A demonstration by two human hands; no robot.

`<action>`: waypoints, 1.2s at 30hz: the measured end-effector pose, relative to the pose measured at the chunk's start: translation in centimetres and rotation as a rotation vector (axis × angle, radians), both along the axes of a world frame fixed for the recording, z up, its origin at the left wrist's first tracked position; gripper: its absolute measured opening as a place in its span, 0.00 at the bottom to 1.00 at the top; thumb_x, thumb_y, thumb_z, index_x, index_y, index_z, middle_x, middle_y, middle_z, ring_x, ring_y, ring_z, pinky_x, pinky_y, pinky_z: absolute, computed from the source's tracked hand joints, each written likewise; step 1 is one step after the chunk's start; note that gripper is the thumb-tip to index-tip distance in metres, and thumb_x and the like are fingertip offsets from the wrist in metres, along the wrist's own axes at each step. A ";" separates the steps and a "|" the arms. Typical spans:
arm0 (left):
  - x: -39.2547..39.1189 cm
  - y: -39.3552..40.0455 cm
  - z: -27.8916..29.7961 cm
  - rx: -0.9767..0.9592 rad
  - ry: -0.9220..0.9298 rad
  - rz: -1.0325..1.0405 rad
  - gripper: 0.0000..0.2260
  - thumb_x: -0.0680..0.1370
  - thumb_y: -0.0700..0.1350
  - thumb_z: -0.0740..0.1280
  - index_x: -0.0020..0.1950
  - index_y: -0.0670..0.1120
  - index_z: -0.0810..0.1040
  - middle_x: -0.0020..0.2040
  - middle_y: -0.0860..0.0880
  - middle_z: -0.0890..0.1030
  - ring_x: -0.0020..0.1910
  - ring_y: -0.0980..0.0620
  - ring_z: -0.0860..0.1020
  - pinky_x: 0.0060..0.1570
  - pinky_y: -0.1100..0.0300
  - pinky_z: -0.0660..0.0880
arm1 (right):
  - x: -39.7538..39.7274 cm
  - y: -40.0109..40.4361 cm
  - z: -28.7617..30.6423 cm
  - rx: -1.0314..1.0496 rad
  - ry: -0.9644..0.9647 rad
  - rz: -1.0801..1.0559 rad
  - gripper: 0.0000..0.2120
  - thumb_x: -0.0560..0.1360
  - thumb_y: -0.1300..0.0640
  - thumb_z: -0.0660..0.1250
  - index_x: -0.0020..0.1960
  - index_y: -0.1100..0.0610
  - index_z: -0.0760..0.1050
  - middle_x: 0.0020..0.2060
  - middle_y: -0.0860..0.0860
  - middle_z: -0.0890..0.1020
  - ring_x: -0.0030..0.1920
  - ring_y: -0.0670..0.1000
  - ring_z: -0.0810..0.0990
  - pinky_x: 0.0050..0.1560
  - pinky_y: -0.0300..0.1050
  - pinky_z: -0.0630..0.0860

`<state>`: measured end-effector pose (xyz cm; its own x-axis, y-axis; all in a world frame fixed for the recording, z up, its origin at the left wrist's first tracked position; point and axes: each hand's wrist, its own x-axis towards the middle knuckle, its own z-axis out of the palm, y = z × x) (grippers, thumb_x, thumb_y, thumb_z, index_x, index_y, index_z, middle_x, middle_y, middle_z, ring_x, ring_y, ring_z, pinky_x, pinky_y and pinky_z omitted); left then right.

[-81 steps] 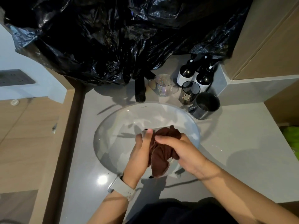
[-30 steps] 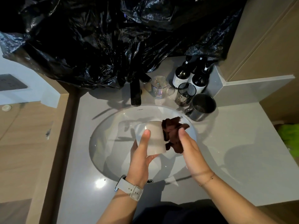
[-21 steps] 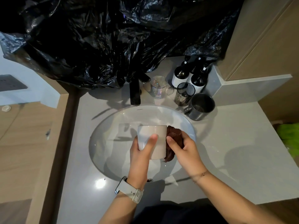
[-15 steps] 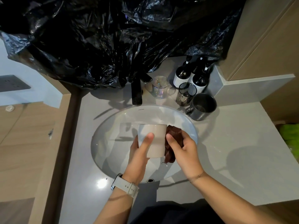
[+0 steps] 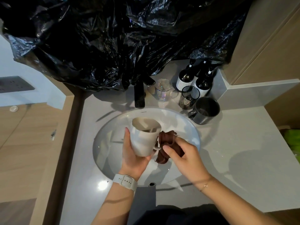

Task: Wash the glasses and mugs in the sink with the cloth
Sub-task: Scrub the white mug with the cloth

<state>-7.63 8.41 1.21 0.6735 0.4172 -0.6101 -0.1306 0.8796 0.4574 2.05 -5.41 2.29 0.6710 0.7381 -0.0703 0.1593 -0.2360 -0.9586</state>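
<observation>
The left hand (image 5: 134, 153) is wrapped around a white mug (image 5: 144, 137), holding it above the white sink (image 5: 186, 127) with the mouth tilted up and away from the person. The mug's handle points toward the right hand (image 5: 183, 155), which is closed on a bunched dark brown cloth (image 5: 167, 143). The cloth presses against the handle side of the mug, and its loose end hangs down over the basin. A pale watch strap (image 5: 125, 181) circles the left wrist.

Behind the sink, a black faucet (image 5: 139, 95) stands on the grey tabletop (image 5: 235, 143). Just to the right of the faucet sits a clear glass (image 5: 163, 92). Farther right of the sink's back rim stand a dark-rimmed glass (image 5: 188, 98) and a dark grey mug (image 5: 205, 111), close beside each other. Behind those 2, dark pump bottles (image 5: 201, 82) are set against the wall corner. Crumpled black plastic sheeting (image 5: 113, 38) hangs over the wall above the faucet.
</observation>
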 end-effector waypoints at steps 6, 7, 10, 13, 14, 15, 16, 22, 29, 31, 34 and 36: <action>-1.3 2.1 0.4 -0.029 0.044 -0.090 0.32 0.77 0.68 0.57 0.60 0.42 0.82 0.58 0.38 0.81 0.49 0.40 0.81 0.44 0.49 0.77 | 4.0 0.9 3.8 0.167 0.193 0.028 0.11 0.73 0.53 0.71 0.55 0.51 0.79 0.50 0.47 0.83 0.52 0.42 0.79 0.57 0.34 0.72; -1.1 2.0 0.5 -0.010 0.057 -0.118 0.30 0.78 0.66 0.56 0.54 0.43 0.85 0.53 0.38 0.83 0.44 0.40 0.82 0.42 0.50 0.76 | 4.4 1.6 4.2 0.136 0.177 0.078 0.10 0.72 0.52 0.71 0.53 0.50 0.79 0.51 0.47 0.81 0.53 0.40 0.78 0.57 0.31 0.70; -0.5 1.3 1.0 0.112 0.103 -0.205 0.25 0.78 0.61 0.57 0.49 0.45 0.86 0.46 0.41 0.84 0.41 0.43 0.82 0.40 0.52 0.77 | 4.7 3.6 4.2 -0.015 -0.053 0.276 0.07 0.73 0.48 0.68 0.50 0.47 0.78 0.52 0.49 0.78 0.55 0.41 0.76 0.58 0.29 0.66; -0.1 0.6 1.2 0.173 0.104 -0.233 0.23 0.76 0.61 0.58 0.52 0.48 0.87 0.53 0.41 0.84 0.49 0.43 0.83 0.54 0.47 0.74 | 4.9 4.5 3.6 -0.157 -0.211 0.333 0.13 0.74 0.45 0.69 0.56 0.48 0.77 0.46 0.46 0.78 0.48 0.47 0.76 0.51 0.33 0.68; -0.1 0.4 1.3 0.190 0.111 -0.214 0.22 0.76 0.61 0.59 0.53 0.48 0.86 0.55 0.41 0.84 0.51 0.43 0.83 0.57 0.45 0.73 | 5.1 4.7 3.6 -0.230 -0.248 0.327 0.14 0.74 0.46 0.69 0.57 0.51 0.77 0.46 0.46 0.78 0.47 0.48 0.76 0.49 0.35 0.68; -0.1 0.3 1.1 0.205 0.114 -0.193 0.22 0.77 0.60 0.59 0.54 0.48 0.86 0.57 0.41 0.84 0.53 0.42 0.82 0.60 0.44 0.72 | 5.3 4.8 3.6 -0.313 -0.305 0.323 0.15 0.74 0.46 0.69 0.56 0.53 0.77 0.46 0.48 0.79 0.47 0.50 0.76 0.48 0.37 0.69; -0.1 0.3 1.1 0.225 0.122 -0.173 0.21 0.78 0.59 0.59 0.55 0.47 0.85 0.57 0.40 0.83 0.55 0.42 0.82 0.62 0.43 0.72 | 5.2 4.9 3.5 -0.396 -0.356 0.312 0.16 0.74 0.44 0.68 0.55 0.55 0.77 0.46 0.50 0.80 0.47 0.51 0.76 0.47 0.40 0.70; -0.1 0.0 1.0 0.411 0.224 -0.086 0.17 0.80 0.56 0.62 0.49 0.47 0.85 0.48 0.40 0.84 0.47 0.41 0.82 0.51 0.44 0.77 | 3.7 4.1 2.5 -0.598 0.032 0.190 0.14 0.75 0.45 0.68 0.39 0.53 0.73 0.30 0.50 0.79 0.21 0.51 0.76 0.29 0.42 0.75; -0.3 0.0 1.0 0.183 0.231 -0.323 0.23 0.74 0.62 0.59 0.43 0.49 0.87 0.43 0.42 0.83 0.38 0.43 0.81 0.39 0.53 0.75 | 4.7 5.6 4.1 -0.459 -0.699 0.507 0.15 0.76 0.44 0.64 0.54 0.54 0.72 0.49 0.51 0.81 0.50 0.56 0.78 0.47 0.48 0.72; -0.4 0.0 0.8 0.156 0.235 -0.338 0.24 0.75 0.62 0.57 0.41 0.49 0.87 0.41 0.43 0.83 0.36 0.44 0.80 0.37 0.55 0.75 | 5.0 6.0 4.3 -0.472 -0.763 0.582 0.16 0.77 0.43 0.62 0.55 0.55 0.71 0.51 0.52 0.80 0.51 0.57 0.78 0.48 0.50 0.73; -0.4 0.3 0.9 0.210 0.239 -0.259 0.22 0.79 0.61 0.58 0.48 0.49 0.87 0.49 0.41 0.84 0.44 0.41 0.82 0.43 0.49 0.77 | 4.7 6.2 3.3 -0.546 -0.643 0.419 0.17 0.77 0.41 0.62 0.51 0.56 0.72 0.46 0.55 0.81 0.48 0.58 0.78 0.43 0.47 0.71; -0.3 0.6 1.1 0.307 0.270 -0.177 0.20 0.80 0.59 0.59 0.55 0.47 0.85 0.54 0.39 0.84 0.51 0.39 0.82 0.51 0.44 0.76 | 4.6 6.0 2.4 -0.604 -0.372 0.301 0.16 0.76 0.42 0.65 0.42 0.55 0.71 0.40 0.52 0.80 0.42 0.52 0.79 0.36 0.41 0.68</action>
<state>-7.97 9.00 2.30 0.5843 0.4995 -0.6397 0.1699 0.6954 0.6982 6.66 0.57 4.70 0.5059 0.7979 -0.3278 0.5859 -0.5968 -0.5482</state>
